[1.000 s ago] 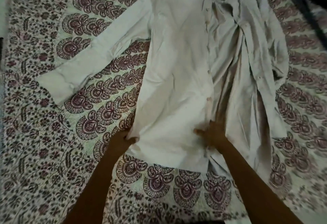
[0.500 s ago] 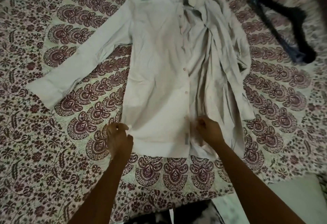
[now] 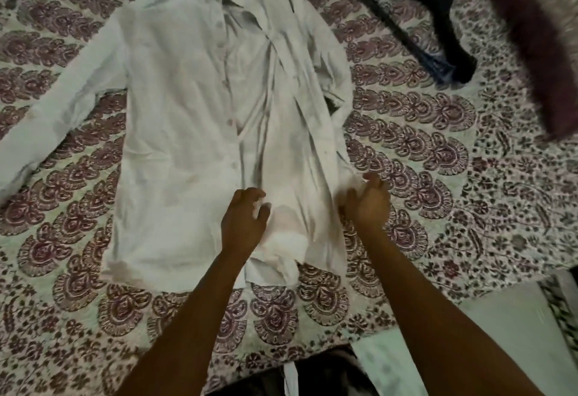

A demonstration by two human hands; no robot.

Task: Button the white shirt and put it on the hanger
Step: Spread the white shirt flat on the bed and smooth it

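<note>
Two hands, left hand (image 3: 242, 223) and right hand (image 3: 369, 204), loosely curled over the unlabelled white shirt (image 3: 175, 132).

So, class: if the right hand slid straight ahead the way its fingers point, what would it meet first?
The right hand points up the frame, so it would probably meet the crumpled right edge of the white shirt first; depth is unclear.

You have one view only: the head camera, looking forward and steeply down, close over the patterned bedspread (image 3: 469, 176). Your forearms enter from 6 o'clock; the bed's near edge lies at 5 o'clock.
</note>
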